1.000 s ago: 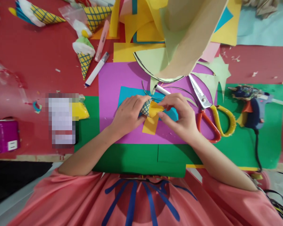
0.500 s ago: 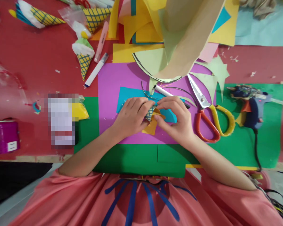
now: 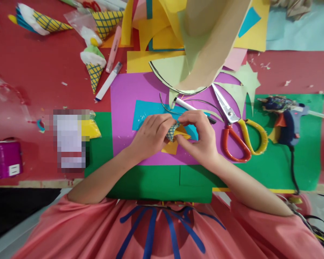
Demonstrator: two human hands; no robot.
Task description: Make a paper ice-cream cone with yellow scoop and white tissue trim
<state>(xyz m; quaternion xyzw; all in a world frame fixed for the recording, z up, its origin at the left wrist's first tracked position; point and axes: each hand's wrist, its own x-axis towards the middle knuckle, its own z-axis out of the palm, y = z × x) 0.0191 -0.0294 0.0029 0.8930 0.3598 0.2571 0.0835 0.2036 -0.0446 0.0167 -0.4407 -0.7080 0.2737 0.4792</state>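
Note:
Between both hands is a small paper cone (image 3: 172, 133) with a dark crisscross pattern, its yellow-orange inner side showing at the right. My left hand (image 3: 153, 135) grips the cone from the left, fingers curled over it. Fingertips and thumb of my right hand (image 3: 201, 135) pinch its edge from the right. Part of the cone is hidden by the fingers. Beneath lie an orange paper piece (image 3: 169, 148), a blue sheet (image 3: 140, 115) and a purple sheet (image 3: 126, 144). A black-and-white pen (image 3: 189, 105) lies just beyond my right hand.
Large scissors (image 3: 230, 122) lie right of my right hand, and a glue gun (image 3: 288, 124) farther right. A curled cardboard piece (image 3: 213, 46) stands beyond the hands. Finished paper cones (image 3: 94, 73), a marker (image 3: 109, 81) and a purple box (image 3: 5, 158) are at left.
My right thumb and fingers have shifted slightly on the cone, and more of its yellow-orange inner side shows. The whole view has moved a little; the surrounding things stay put.

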